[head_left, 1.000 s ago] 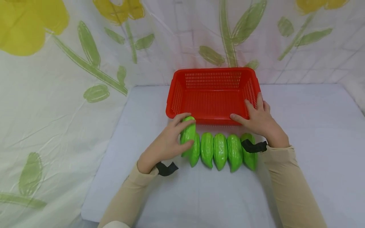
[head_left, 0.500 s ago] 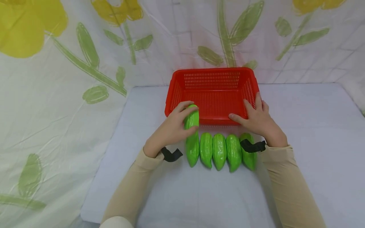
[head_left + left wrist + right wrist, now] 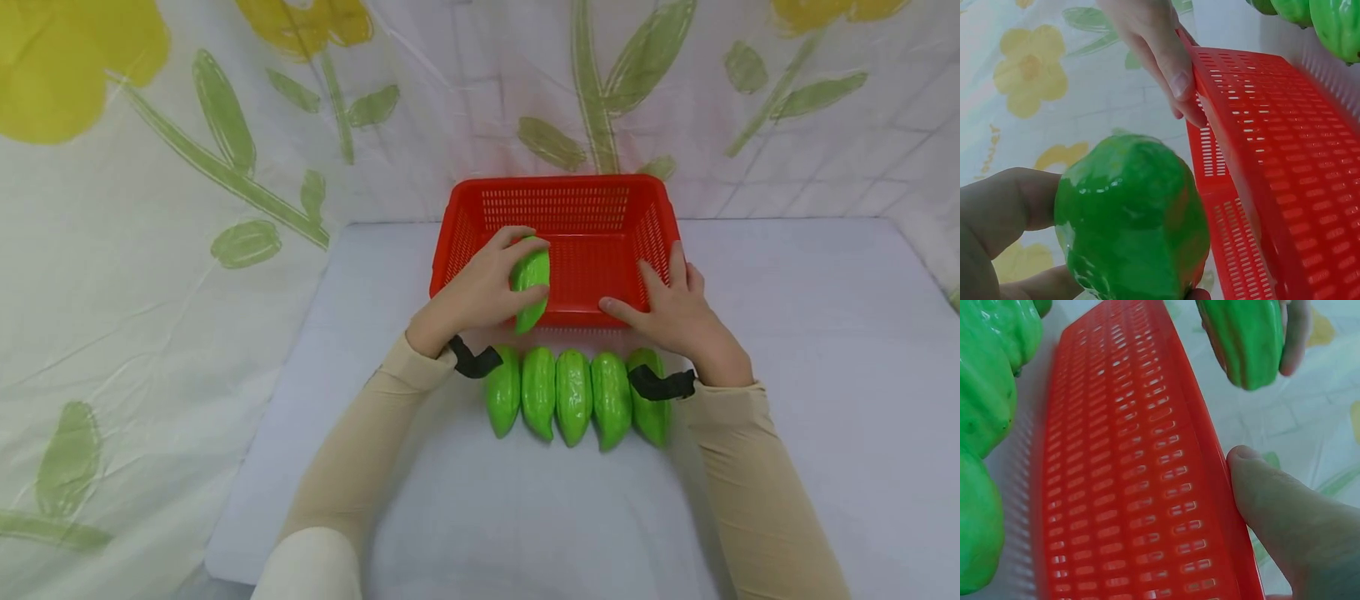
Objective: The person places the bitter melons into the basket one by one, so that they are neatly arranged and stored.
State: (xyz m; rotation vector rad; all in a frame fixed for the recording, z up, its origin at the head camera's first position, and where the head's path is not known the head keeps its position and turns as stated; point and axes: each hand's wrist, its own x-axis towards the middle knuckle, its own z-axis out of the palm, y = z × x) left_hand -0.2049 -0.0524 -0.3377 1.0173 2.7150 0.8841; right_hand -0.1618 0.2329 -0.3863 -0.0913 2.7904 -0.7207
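Note:
My left hand [image 3: 491, 283] holds a glossy green bitter melon [image 3: 532, 279] between thumb and fingers, above the near-left part of a red plastic basket [image 3: 570, 187]. The melon's rounded end fills the middle of the left wrist view, with fingers [image 3: 1019, 200] on its side. My right hand [image 3: 678, 317] rests on the basket's near right corner with its fingers spread. In the right wrist view its thumb [image 3: 1266, 494] touches the rim. Several more bitter melons [image 3: 573, 400] lie side by side in a row in front of the basket.
The basket has slotted walls and stands near the back of a white-covered table [image 3: 450, 517]. Behind and to the left hangs a pale curtain [image 3: 442, 100] with yellow flowers and green leaves. A dark strap [image 3: 660, 385] on the right wrist partly covers the rightmost melon.
My left hand has lifted the melon from the left end of the row, carrying it forward and rightward over the basket's near rim. The right hand stays on the basket.

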